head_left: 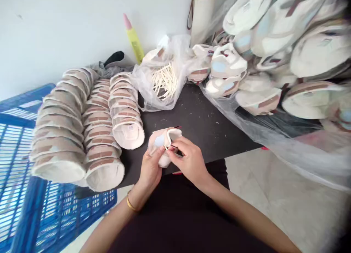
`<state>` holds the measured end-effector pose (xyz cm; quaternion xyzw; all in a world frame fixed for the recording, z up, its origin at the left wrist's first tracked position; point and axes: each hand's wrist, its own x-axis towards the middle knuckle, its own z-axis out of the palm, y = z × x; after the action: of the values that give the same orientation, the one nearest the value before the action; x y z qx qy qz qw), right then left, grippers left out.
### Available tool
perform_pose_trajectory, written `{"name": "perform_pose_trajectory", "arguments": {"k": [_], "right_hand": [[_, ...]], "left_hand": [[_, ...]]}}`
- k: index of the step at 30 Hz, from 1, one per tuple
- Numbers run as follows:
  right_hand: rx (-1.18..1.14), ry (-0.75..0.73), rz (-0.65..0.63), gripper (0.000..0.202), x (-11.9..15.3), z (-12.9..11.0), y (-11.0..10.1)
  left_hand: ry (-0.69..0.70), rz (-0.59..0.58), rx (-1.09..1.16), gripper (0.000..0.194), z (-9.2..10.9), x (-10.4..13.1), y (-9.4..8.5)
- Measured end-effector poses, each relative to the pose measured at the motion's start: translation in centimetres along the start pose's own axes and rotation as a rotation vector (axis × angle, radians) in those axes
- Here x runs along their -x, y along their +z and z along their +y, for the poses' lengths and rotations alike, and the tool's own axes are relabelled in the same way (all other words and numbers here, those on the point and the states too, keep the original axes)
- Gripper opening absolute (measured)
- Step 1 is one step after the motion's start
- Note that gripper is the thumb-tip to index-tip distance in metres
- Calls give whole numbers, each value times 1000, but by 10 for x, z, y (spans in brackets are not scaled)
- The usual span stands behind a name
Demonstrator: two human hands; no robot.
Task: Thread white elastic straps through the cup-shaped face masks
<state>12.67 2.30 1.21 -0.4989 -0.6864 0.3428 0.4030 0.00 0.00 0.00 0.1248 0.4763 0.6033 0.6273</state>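
My left hand grips a small cream and pink shoe upper from below, over the near edge of the black table. My right hand pinches a thin dark tool against the upper's rim. Both hands touch the same piece. What the tool is cannot be told.
Three rows of stacked shoe uppers lie at the left, partly over a blue plastic crate. A clear bag of pale strips sits behind. A heap of uppers on plastic sheeting fills the right. A yellow bottle leans on the wall.
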Motion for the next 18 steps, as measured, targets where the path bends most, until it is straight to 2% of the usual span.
{"name": "perform_pose_trajectory", "arguments": {"k": [4, 7, 12, 15, 18], "right_hand": [[11, -91, 7, 9, 3, -6, 0], [46, -158, 11, 9, 6, -8, 1], [146, -222, -4, 12, 9, -13, -1], [6, -199, 0, 14, 6, -13, -19], [-76, -60, 71, 14, 2, -7, -49]], "left_hand": [[-9, -50, -5, 42, 7, 2, 3], [11, -141, 7, 46, 10, 2, 2], [-167, -127, 87, 41, 9, -2, -7], [-182, -127, 95, 46, 9, -5, -9], [-188, -96, 61, 44, 8, -8, -7]]}}
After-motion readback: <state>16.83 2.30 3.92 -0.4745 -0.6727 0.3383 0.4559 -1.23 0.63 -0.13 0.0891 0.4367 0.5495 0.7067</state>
